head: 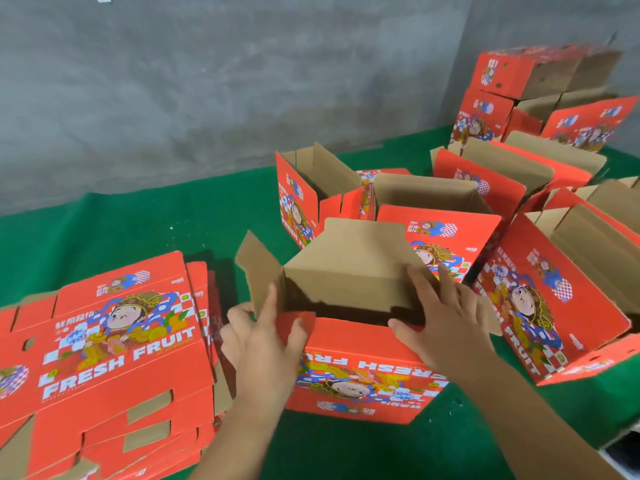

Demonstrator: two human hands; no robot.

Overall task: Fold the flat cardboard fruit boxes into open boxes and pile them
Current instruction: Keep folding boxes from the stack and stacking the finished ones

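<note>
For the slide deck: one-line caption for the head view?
Both hands fold a red fruit box beside flat boxes.

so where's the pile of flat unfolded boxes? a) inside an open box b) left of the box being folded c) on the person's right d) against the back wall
b: the flat boxes lie stacked left of the box both hands are folding.

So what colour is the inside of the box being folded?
Plain brown cardboard inside the box; its outside is red. Head view.

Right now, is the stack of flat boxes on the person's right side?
No, the flat stack lies left of the left hand, on the green cloth.
</note>
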